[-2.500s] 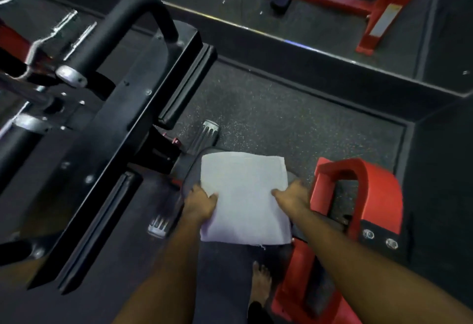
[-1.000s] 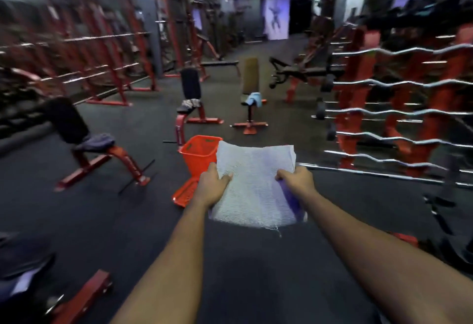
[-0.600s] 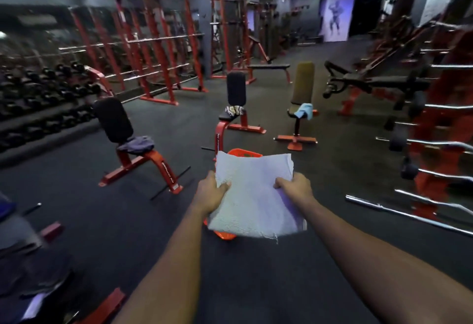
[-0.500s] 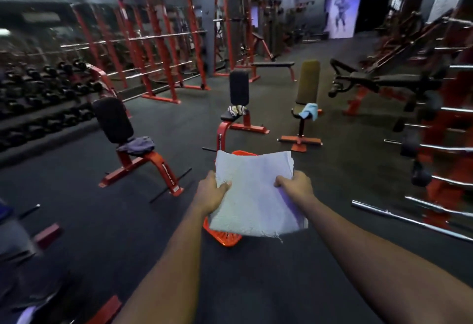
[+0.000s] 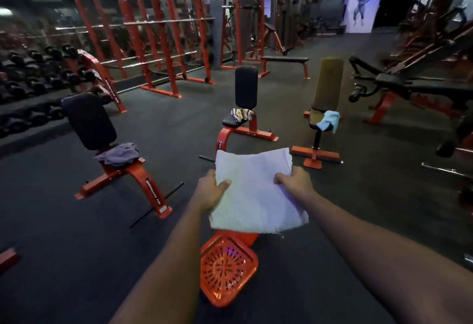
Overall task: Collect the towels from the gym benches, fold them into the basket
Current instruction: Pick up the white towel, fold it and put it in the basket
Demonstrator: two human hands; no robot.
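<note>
I hold a folded white towel (image 5: 256, 190) flat in front of me, my left hand (image 5: 211, 190) gripping its left edge and my right hand (image 5: 294, 182) its right edge. Directly below it, on the floor, sits the orange basket (image 5: 245, 236), mostly hidden by the towel, with its perforated orange lid (image 5: 227, 270) lying on the floor in front of it. A grey towel (image 5: 119, 153) lies on the left bench seat. A striped yellow and white towel (image 5: 242, 114) rests on the middle bench. A light blue towel (image 5: 329, 120) hangs off the right bench seat.
Three upright seats stand ahead on dark rubber floor: a left bench (image 5: 88, 121), a middle bench (image 5: 245, 88) and a tan-backed right bench (image 5: 329, 82). Dumbbell racks (image 5: 30, 72) line the left wall, red squat racks (image 5: 153, 29) stand behind, and barbells lie at the right.
I turned from the machine to the open gym floor and walked toward the basket with the towel held in both hands. The basket now sits right under the towel.
</note>
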